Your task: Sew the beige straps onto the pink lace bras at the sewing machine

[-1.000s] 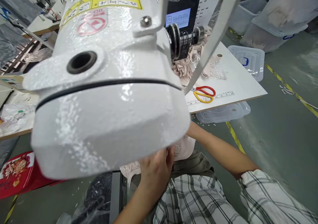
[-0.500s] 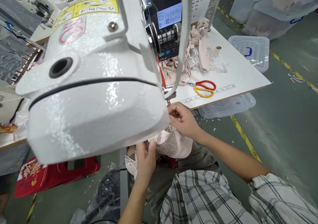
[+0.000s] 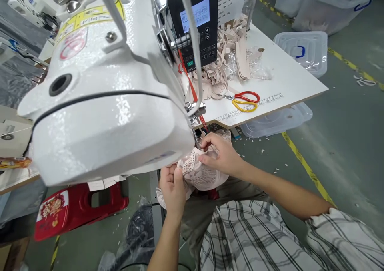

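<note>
A pale pink lace bra (image 3: pixel 207 177) lies in front of the white sewing machine (image 3: pixel 114 131), beneath its needle area. My left hand (image 3: pixel 174 185) pinches the bra's left edge between thumb and fingers. On the other side, my right hand (image 3: pixel 220 153) grips the lace near the needle, with thumb and fingertips closed on it. A perforated trim runs between the two hands. Part of the bra hangs below my left hand, and some lace shows behind my right hand. The machine head hides part of the sewing bed.
Red and yellow-handled scissors (image 3: pixel 246 101) lie by a ruler strip (image 3: pixel 270 99) on the white table (image 3: pixel 294 83). Pink fabric strips (image 3: pixel 241 59) are piled behind them, near a control panel (image 3: pixel 195 27). A red stool (image 3: pixel 75 211) stands at left; clear lids (image 3: pixel 303 51) are at right.
The view has shifted, so the machine head sits further left and the needle area shows more. My hands have spread the bra, showing more of its trim; both still hold it.
</note>
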Motion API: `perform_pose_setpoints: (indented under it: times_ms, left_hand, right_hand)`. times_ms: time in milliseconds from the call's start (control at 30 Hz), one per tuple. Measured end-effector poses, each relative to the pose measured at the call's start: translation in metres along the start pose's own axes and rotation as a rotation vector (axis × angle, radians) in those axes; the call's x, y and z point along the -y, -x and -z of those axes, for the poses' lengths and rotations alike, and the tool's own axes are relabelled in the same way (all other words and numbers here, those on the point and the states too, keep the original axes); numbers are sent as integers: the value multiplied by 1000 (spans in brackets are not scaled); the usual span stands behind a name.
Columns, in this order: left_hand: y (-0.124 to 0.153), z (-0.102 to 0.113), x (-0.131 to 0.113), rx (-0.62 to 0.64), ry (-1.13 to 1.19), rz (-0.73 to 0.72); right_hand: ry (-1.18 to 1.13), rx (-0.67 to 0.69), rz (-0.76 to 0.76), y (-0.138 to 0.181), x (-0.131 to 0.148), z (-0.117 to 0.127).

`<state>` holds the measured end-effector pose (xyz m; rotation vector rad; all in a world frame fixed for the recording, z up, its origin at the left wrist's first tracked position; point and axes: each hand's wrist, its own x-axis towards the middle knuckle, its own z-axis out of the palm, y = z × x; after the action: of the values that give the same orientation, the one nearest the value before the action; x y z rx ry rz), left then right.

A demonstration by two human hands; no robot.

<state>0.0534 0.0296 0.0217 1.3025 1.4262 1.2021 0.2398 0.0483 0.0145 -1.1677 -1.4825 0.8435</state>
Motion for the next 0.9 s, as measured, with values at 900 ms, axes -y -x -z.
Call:
perform_pose_setpoints:
  times_ms: [900]
  left_hand:
    - [31, 5, -3, 191, -8, -4]
  right_hand:
    - [-365, 149, -481, 30, 19, 20]
